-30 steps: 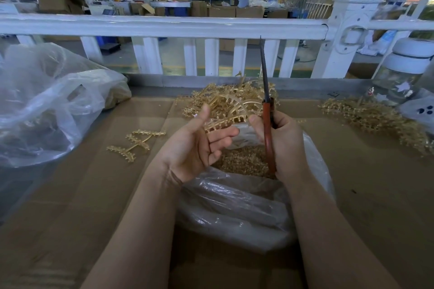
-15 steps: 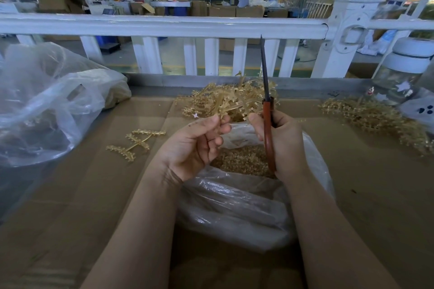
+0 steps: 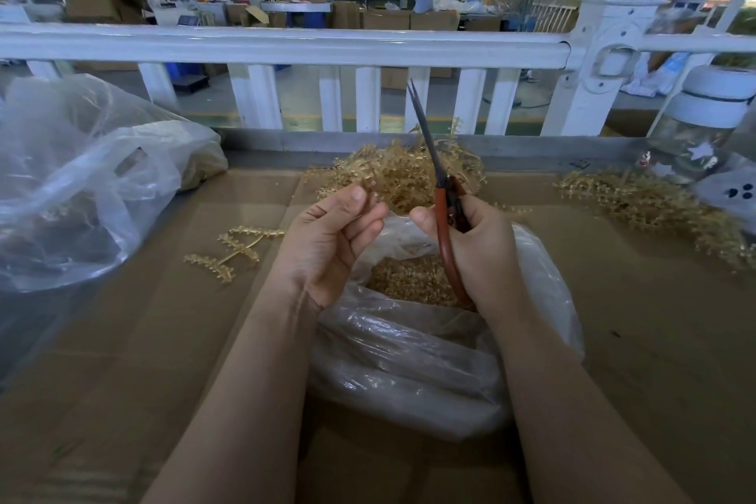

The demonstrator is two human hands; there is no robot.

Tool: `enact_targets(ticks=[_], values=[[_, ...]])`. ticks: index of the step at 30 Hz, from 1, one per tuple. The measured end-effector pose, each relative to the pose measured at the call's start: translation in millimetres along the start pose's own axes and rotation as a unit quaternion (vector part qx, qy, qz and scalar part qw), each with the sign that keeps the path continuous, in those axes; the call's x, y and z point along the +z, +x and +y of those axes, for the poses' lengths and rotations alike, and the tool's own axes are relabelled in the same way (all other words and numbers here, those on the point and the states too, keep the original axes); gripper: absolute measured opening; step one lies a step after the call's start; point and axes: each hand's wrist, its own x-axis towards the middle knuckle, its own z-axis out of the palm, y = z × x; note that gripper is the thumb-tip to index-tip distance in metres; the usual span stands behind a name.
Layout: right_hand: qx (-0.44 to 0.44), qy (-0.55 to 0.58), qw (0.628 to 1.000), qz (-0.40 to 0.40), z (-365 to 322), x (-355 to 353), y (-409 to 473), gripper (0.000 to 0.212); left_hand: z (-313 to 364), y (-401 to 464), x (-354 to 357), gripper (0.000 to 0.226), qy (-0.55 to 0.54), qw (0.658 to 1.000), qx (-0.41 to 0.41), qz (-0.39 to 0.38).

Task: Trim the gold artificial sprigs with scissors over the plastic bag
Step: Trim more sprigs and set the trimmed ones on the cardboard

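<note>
The left hand (image 3: 327,241) reaches to the near edge of the heap of gold sprigs (image 3: 401,180) at twelve o'clock, its fingers (image 3: 360,196) narrowed into a pinch on what looks like one sprig's tip; whether it really has hold, I cannot tell. The right hand (image 3: 474,245) grips the scissors (image 3: 439,196) by their red handles, fingers curled round them, blades upright and almost closed, pointing to twelve o'clock.

The step in hand seems to be picking the next sprig. It is best drawn clear of the heap by one stem so its neighbours do not tangle along, then held above the open mouth of the plastic bag (image 3: 409,360), which lies between the forearms with cut gold bits already inside. The blades should open only once the sprig is over that mouth, so that trimmings fall in and not onto the table (image 3: 143,340).

A single sprig (image 3: 229,254) lies loose at nine o'clock, beyond it a big clear bag (image 3: 82,176). More sprigs (image 3: 654,209) spread at two o'clock beside a jar (image 3: 703,127). A white fence (image 3: 286,45) backs the table. Little stands in the way, except the scissor points near the left fingers.
</note>
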Motion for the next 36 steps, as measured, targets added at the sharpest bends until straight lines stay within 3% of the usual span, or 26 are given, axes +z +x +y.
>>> enact_targets(ticks=[12,16,21,36], values=[[-0.056,-0.178,0.98,-0.066,6.3,3.6,-3.1,0.057,-2.0,2.0,-1.4,0.029,-0.029,0.999,0.031,0.009],[-0.074,-0.215,0.97,-0.081,8.7,3.4,-3.5,0.053,-2.6,2.4,-1.9,0.047,0.006,0.998,0.046,0.034],[-0.1,-0.261,0.958,-0.069,7.5,2.0,-4.5,0.053,-2.8,2.5,-0.9,0.032,0.013,0.998,0.057,0.023],[-0.12,-0.331,0.934,-0.058,4.3,-0.3,-4.7,0.045,-4.9,3.1,0.2,0.024,0.034,0.994,0.094,0.036]])
